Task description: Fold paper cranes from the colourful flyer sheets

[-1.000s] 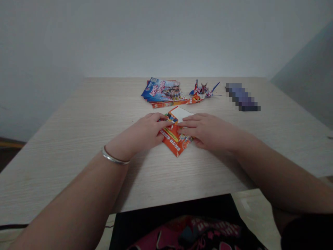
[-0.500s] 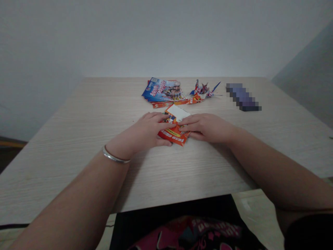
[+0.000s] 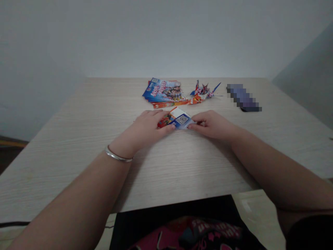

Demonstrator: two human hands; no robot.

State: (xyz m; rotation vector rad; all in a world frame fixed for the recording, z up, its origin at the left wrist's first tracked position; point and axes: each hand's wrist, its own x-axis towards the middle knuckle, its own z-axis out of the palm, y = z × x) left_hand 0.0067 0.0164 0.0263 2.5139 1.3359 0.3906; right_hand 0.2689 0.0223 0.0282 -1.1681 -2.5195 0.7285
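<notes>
A printed sheet of folded paper (image 3: 181, 120) lies on the table between my two hands, its near part turned up to show a blue area with a QR code, with white and red-orange print behind. My left hand (image 3: 148, 127) grips its left side, thumb on the near edge and fingers over the far side. The right corner is pinched by my right hand (image 3: 212, 124), thumb in front and fingers partly hidden behind the paper. A silver bracelet (image 3: 118, 157) circles my left wrist.
Beyond my hands lies a stack of printed leaflets (image 3: 163, 91). Right of it sit folded paper cranes (image 3: 204, 92) in blue, red and orange. A blurred-out phone-like object (image 3: 243, 98) rests farther right. The pale wooden table (image 3: 166, 166) ends at a wall behind.
The paper's near orange flap has been folded up and away, so the blue side with the QR code now shows. My fingers went from pressing flat to gripping its edges.
</notes>
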